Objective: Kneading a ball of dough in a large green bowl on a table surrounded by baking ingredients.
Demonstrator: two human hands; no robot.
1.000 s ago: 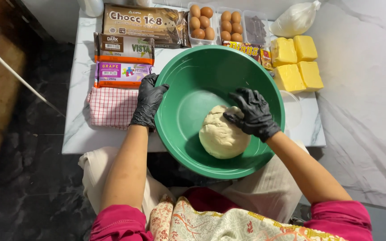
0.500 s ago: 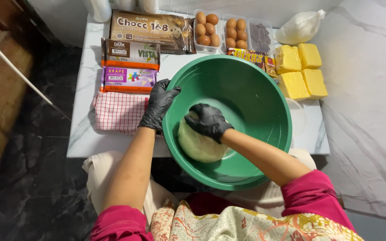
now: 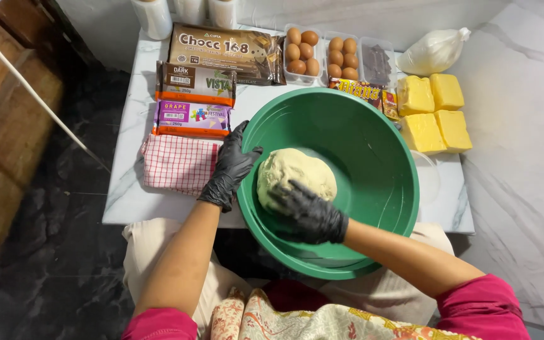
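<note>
A big green plastic bowl (image 3: 373, 157) rests at the near edge of a small white marble table (image 3: 127, 195). A pale ball of dough (image 3: 300, 173) lies inside it, toward the left wall. My left hand (image 3: 231, 167), in a black glove, grips the bowl's left rim. My right hand (image 3: 306, 211), also gloved in black, lies with its fingers spread on the near side of the dough.
A red checked cloth (image 3: 174, 164) lies left of the bowl. Behind are flat chocolate packets (image 3: 193, 83), clear trays of brown eggs (image 3: 301, 53), four yellow butter blocks (image 3: 432, 113), a white bag (image 3: 432, 51) and a clear lid (image 3: 428, 176).
The dough ball has shifted from mid-bowl toward the left wall. My right hand went from its far right side to on top, then to its near side. The left hand stayed on the rim.
</note>
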